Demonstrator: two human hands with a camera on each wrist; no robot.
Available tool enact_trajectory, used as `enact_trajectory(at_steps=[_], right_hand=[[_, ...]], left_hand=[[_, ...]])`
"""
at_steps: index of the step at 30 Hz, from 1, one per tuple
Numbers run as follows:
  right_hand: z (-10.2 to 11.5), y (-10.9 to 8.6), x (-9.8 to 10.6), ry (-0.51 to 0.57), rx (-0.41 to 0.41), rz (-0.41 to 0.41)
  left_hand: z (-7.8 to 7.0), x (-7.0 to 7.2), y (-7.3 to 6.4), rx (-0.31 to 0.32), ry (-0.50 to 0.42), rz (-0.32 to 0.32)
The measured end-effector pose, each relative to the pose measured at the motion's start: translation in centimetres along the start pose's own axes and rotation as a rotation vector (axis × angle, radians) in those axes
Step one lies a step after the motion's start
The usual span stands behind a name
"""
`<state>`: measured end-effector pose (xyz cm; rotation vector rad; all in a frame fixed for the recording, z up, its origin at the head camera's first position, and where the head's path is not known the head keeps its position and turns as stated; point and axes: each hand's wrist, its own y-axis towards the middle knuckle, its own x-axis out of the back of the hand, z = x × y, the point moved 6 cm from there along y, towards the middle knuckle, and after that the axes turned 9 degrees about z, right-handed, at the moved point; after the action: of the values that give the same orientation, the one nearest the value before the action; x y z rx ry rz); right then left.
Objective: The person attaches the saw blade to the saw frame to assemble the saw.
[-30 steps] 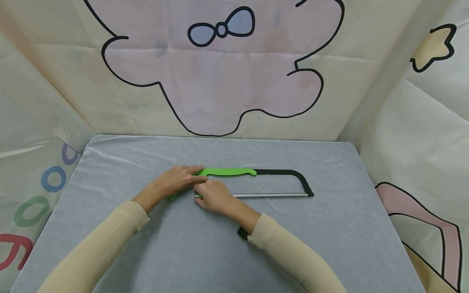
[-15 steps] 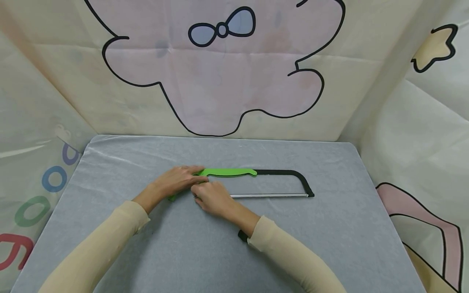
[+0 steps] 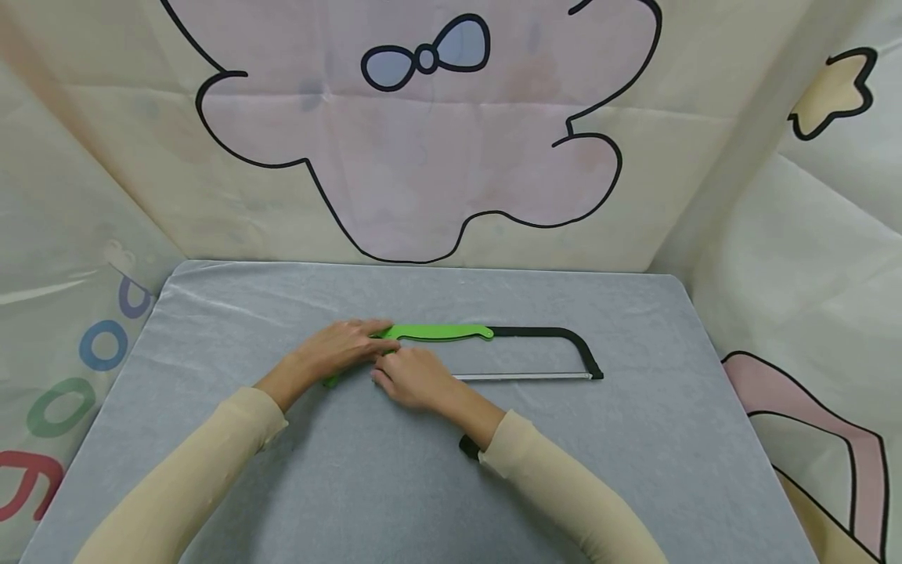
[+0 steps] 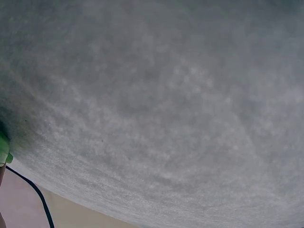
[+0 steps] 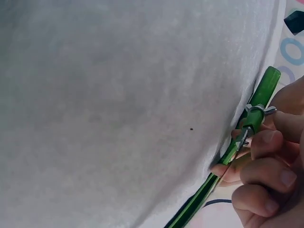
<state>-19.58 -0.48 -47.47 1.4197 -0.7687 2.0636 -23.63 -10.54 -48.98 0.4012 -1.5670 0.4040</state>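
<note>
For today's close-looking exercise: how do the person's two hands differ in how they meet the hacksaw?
The left hand lies over the green handle end with fingers fairly straight; the right hand curls its fingers at the wing nut by the blade. The left reaches farther back; the right sits nearer. Both touch the hacksaw.

A hacksaw (image 3: 486, 352) lay flat on the grey table (image 3: 634, 470). The left hand (image 3: 338, 348) rested on its green handle (image 3: 437, 332); the right hand (image 3: 416, 378) touched the blade end beside it.

Green and black saw on grey

The hacksaw (image 3: 493, 352) has a bright green handle, a black frame and a silvery blade; the counter (image 3: 437, 478) wears pale grey cloth, and the backdrop (image 3: 423, 157) shows black-outlined pink shapes with a blue bow on cream.
</note>
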Motion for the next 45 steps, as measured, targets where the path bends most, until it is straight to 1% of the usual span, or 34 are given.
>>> enact_trajectory(at_steps=[8, 14, 19, 23, 29, 32, 35, 40, 42, 45], right_hand=[[0.0, 0.2, -0.1, 0.001, -0.007, 0.070], [0.1, 0.3, -0.2, 0.016, -0.033, 0.124], [0.0, 0.4, -0.4, 0.031, -0.042, 0.137], [0.0, 0.4, -0.4, 0.034, -0.038, 0.112], [0.1, 0.3, -0.3, -0.013, -0.031, 0.037], [0.4, 0.2, -0.3, -0.053, -0.019, 0.008], [0.8, 0.1, -0.4, -0.118, 0.003, -0.022], [1.3, 0.0, -0.3, -0.222, 0.049, -0.105], [1.4, 0.0, -0.3, -0.243, 0.058, -0.139], [1.5, 0.1, -0.4, -0.256, 0.056, -0.162]], left_hand=[[-0.1, 0.0, 0.1, -0.002, -0.027, -0.012], [-0.1, 0.0, 0.1, 0.002, -0.034, -0.003], [-0.1, 0.0, 0.1, 0.007, -0.029, -0.003], [-0.1, 0.0, 0.1, 0.004, -0.007, -0.009], [-0.1, 0.0, 0.0, 0.000, 0.030, -0.013], [-0.1, 0.0, 0.0, 0.003, 0.025, -0.002], [-0.2, 0.1, 0.0, 0.005, 0.018, 0.008], [-0.2, 0.1, 0.0, 0.011, -0.008, 0.013], [-0.2, 0.1, 0.0, 0.014, -0.018, 0.016], [-0.2, 0.2, 0.0, 0.017, -0.031, 0.020]])
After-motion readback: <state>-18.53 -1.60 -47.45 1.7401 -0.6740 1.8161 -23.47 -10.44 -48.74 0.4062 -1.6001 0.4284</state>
